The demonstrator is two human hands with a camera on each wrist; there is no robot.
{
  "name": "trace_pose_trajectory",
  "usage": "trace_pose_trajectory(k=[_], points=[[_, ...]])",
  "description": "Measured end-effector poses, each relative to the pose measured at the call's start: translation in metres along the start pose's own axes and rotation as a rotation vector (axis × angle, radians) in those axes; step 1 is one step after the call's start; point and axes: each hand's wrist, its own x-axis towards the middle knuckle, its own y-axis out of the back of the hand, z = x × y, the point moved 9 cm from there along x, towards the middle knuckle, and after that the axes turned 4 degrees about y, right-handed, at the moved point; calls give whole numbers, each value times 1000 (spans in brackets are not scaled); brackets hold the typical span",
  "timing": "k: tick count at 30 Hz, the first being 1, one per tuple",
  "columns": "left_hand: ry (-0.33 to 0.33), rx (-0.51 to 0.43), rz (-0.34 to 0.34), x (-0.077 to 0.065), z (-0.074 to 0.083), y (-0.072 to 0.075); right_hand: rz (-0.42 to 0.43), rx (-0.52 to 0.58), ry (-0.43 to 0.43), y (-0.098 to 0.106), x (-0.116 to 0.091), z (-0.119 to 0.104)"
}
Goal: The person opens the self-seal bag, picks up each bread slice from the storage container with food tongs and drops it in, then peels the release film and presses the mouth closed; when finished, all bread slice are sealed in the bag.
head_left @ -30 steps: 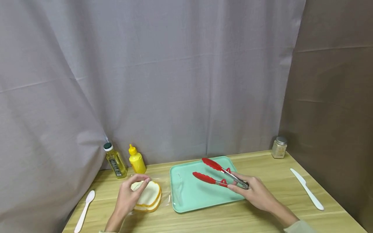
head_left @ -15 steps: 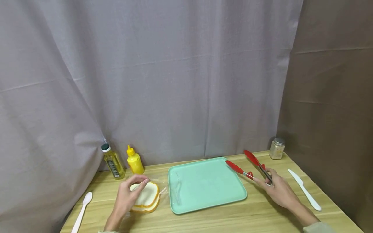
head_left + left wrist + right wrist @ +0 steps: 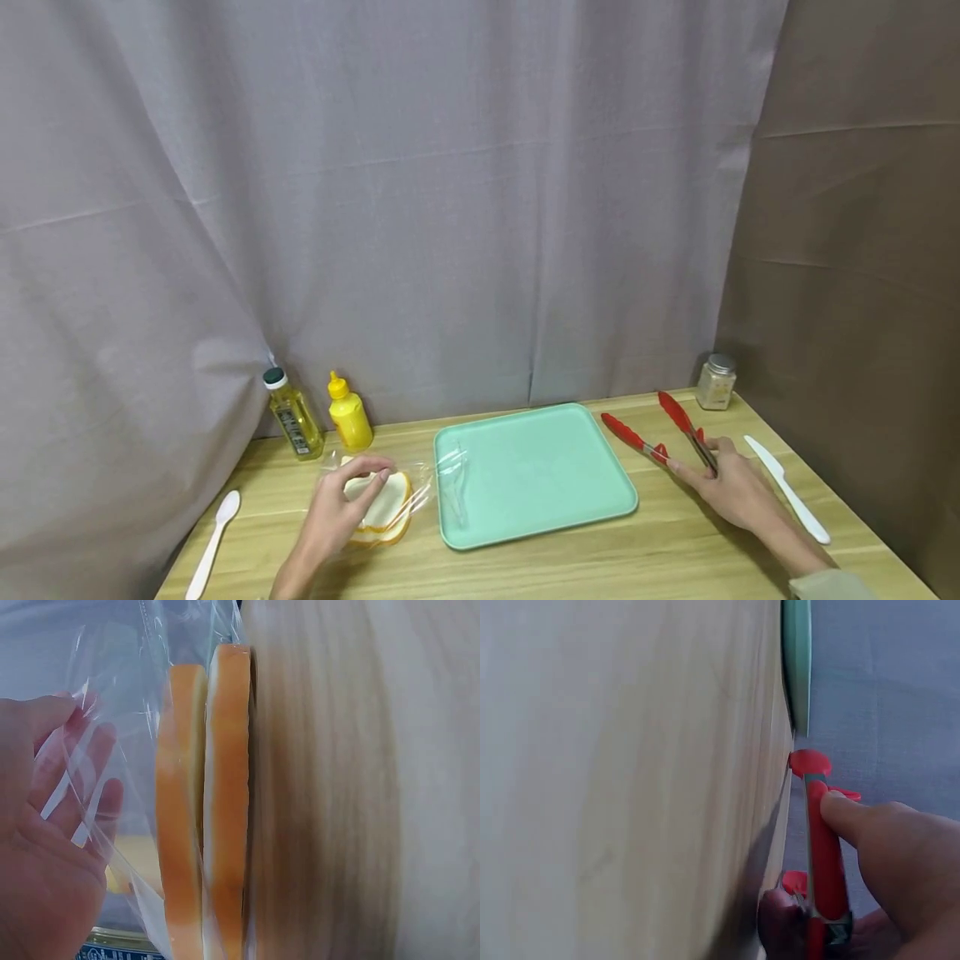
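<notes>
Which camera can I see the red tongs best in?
The head view: it shows both sides of the tongs spread apart, with just the near end hidden by the right hand. The right wrist view is closer, but sees them squashed-looking and partly covered. The left wrist view doesn't show them.

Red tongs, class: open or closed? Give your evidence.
Open: the head view shows the red tongs with their two tips spread apart.

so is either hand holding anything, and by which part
The right hand grips the red-tipped tongs by the handle arms; the left hand pinches a raised part of the clear plastic over the bread slices.
</notes>
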Motion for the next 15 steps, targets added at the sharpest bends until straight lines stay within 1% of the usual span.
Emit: trace_pose_trajectory(k=[3,6,8,12,15], points=[[-5,9,0,0,1,0,10,-82,9,4,1,-2],[-8,6,6,0,1,1,9,-137,20,7,1,-4],[-11,3,19,0,1,2,3,-157,23,7,2,-5],[8,-8,28,1,0,5,-3,-175,31,7,3,-6],[16,-5,28,2,1,7,28,-195,46,11,3,-12]])
